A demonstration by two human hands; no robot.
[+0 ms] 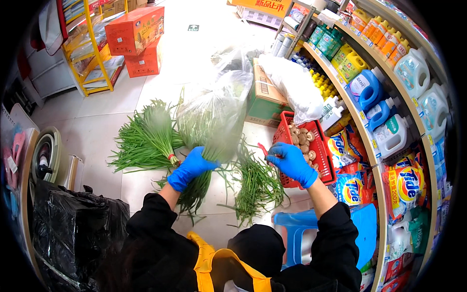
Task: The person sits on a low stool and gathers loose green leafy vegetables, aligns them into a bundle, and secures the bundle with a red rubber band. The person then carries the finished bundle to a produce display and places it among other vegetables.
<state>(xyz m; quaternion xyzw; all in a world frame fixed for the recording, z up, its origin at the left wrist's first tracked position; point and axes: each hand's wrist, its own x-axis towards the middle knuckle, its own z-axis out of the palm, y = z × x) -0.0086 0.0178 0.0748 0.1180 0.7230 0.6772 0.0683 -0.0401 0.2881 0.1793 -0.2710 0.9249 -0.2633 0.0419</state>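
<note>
My left hand (pixel 193 166), in a blue glove, is closed around a bunch of garlic chives (pixel 195 193) whose leaves hang below the fist. My right hand (pixel 295 163), also gloved in blue, has its fingertips pinched on a thin red strip (pixel 262 149). A tied bundle of chives (pixel 148 136) lies on the floor to the left, a red band (pixel 170 156) round its stems. Between my hands and nearer me is a loose heap of green trimmings (pixel 255 187). A clear plastic bag (pixel 214 104) with more greens stands beyond my left hand.
A red basket of mushrooms (pixel 304 141) sits right of my right hand, before shelves of detergent (pixel 362 92). A blue stool (pixel 357 228) stands near my right arm, a black plastic-wrapped bundle (pixel 78 228) at left. Cartons (pixel 265 97) and red boxes (pixel 136 31) stand farther off.
</note>
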